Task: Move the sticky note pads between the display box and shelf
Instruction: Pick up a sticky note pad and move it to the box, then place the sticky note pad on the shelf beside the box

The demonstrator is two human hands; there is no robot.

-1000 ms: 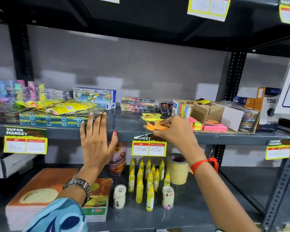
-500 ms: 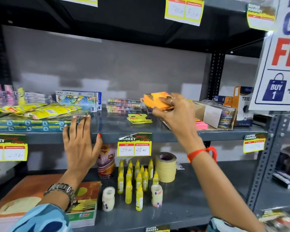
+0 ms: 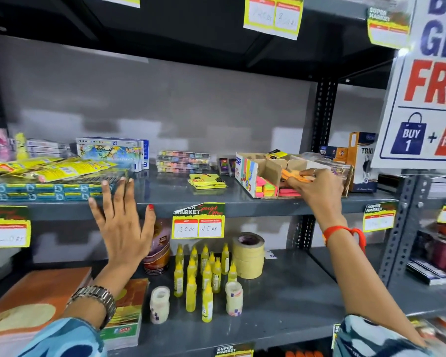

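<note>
A cardboard display box [image 3: 247, 173] lies on the grey shelf [image 3: 165, 191], right of centre. My right hand [image 3: 317, 189] reaches into its middle compartment, shut on orange sticky note pads [image 3: 292, 176]. Pink and green pads [image 3: 267, 188] fill the box's front-left compartment, and pink pads [image 3: 289, 192] lie under my fingers. A small stack of yellow sticky note pads [image 3: 207, 181] rests on the shelf left of the box. My left hand [image 3: 124, 222] is spread open against the shelf's front edge, holding nothing.
Yellow packets [image 3: 52, 170] and blue boxes [image 3: 36, 193] fill the shelf's left. Crayon boxes [image 3: 111, 150] and flat cases [image 3: 183, 162] stand at the back. On the lower shelf are glue bottles [image 3: 204, 274], masking tape rolls [image 3: 249, 256], small jars [image 3: 160, 304] and notebooks [image 3: 36, 302]. A promo sign [image 3: 428, 99] hangs at right.
My right hand picked the orange pads up off the shelf, carried them rightward and lowered them into the display box. My left hand stayed on the shelf edge.
</note>
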